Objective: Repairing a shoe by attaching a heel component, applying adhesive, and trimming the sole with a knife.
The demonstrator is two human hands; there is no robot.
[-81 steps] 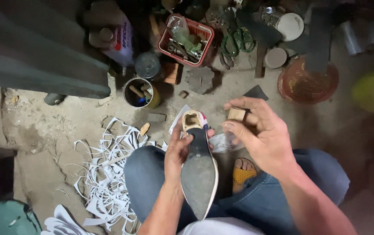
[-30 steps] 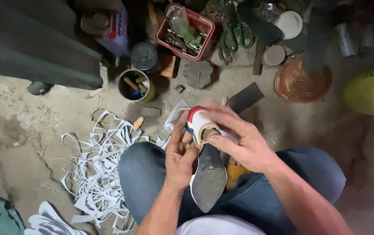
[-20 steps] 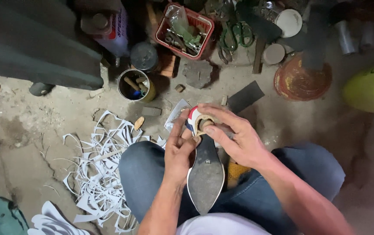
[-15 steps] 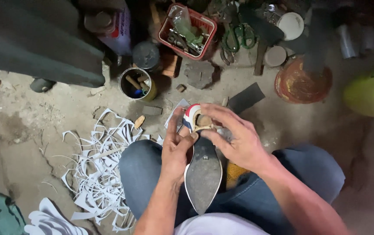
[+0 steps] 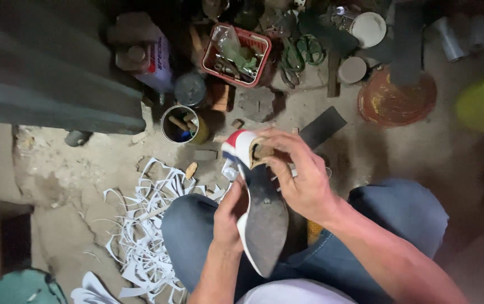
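Observation:
A pointed shoe (image 5: 264, 217) lies sole up across my lap, its grey sole toward me and its white, red and blue heel end pointing away. My left hand (image 5: 229, 217) grips the shoe's left edge near the middle. My right hand (image 5: 301, 171) is curled over the heel end, fingers pressing a small tan heel block (image 5: 260, 151) against the heel seat. My knees in blue jeans (image 5: 191, 242) frame the shoe on both sides.
White offcut strips (image 5: 140, 231) litter the dirt floor at left. Beyond the shoe stand a tin of tools (image 5: 179, 125), a red basket (image 5: 236, 53), green-handled scissors (image 5: 304, 50), lids and cans, a round rust-coloured dish (image 5: 396, 101) and a dark strip (image 5: 322, 126).
My right hand brought the tan block from beside the shoe onto the heel end and now presses it there. The shoe has tilted slightly; my left hand keeps its grip.

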